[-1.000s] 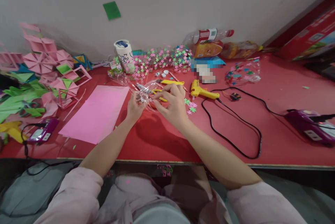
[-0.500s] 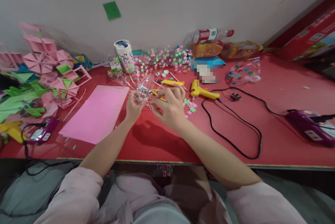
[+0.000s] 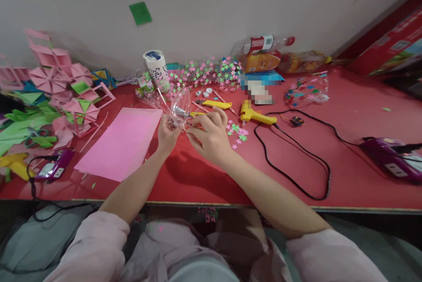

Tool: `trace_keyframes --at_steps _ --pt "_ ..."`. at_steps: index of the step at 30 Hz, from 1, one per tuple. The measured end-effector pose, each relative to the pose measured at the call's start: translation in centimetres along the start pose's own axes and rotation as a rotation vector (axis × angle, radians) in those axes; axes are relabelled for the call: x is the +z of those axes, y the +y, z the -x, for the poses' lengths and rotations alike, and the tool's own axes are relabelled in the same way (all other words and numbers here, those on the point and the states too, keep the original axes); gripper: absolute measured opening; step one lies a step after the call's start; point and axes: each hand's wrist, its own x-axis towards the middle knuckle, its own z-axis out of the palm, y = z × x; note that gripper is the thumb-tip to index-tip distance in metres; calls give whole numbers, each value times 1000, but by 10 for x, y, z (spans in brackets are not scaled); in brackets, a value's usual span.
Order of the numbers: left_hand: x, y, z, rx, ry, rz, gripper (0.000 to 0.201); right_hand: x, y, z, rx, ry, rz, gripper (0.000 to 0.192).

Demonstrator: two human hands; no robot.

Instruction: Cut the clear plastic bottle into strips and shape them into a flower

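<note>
Legible text, as I make it out from the head view: none that I can read letter for letter.

- White cylindrical paper cup (image 3: pixel 156 67) with dark blue printed marks, at the back of the red worktop (image 3: pixel 346 159): characters too small to read.
- Clear plastic bottle with red-and-white label (image 3: pixel 262 45), lying on its side: print blurred.
- Red cardboard box (image 3: pixel 392 44), far right: white lettering, unreadable.
- Pixelated patch beside the yellow glue gun (image 3: pixel 255 116): nothing legible.

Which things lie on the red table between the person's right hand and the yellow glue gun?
In the head view, small pink and green paper stars lie scattered between the right hand and the yellow glue gun; otherwise bare red table.
</note>
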Motion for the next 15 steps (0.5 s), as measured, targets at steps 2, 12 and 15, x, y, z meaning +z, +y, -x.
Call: trace_keyframes --at_steps 2,12,15 --pt "0 1 0 -16 -6 10 37 1 -1 1 -19 -2 -12 18" --pt "3 5 1 -72 13 136 44 20 -5 3 -89 -60 -22 25" --pt "3 3 -1 -95 33 158 46 16 -3 2 -65 -68 -21 23"
